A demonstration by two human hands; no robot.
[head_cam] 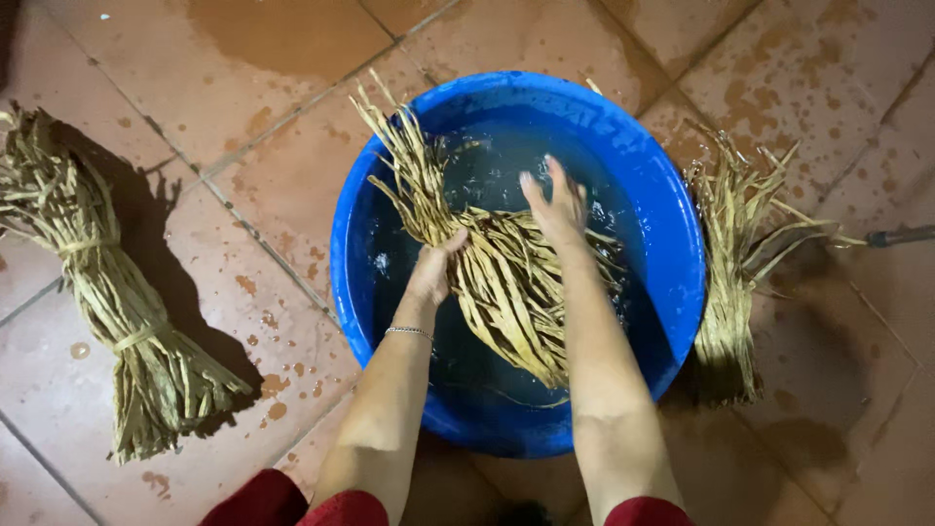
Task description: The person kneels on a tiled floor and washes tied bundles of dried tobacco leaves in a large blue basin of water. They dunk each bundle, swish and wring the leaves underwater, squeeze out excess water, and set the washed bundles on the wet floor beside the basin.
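A blue plastic basin point(682, 244) with water in it stands on the tiled floor. A bundle of dry straw-coloured plant strips point(506, 282) lies slanted in the water, its upper end poking over the far left rim. My left hand point(433, 268) grips the bundle near its middle; a thin bracelet circles that wrist. My right hand point(555, 205) rests flat on the strips with fingers spread, just above the water.
A tied bundle of the same strips point(107, 302) lies on the floor to the left. Another, wet-looking bundle point(730, 273) lies right of the basin. A dark rod or hose end point(896, 236) shows at the right edge. The reddish tiles are wet in patches.
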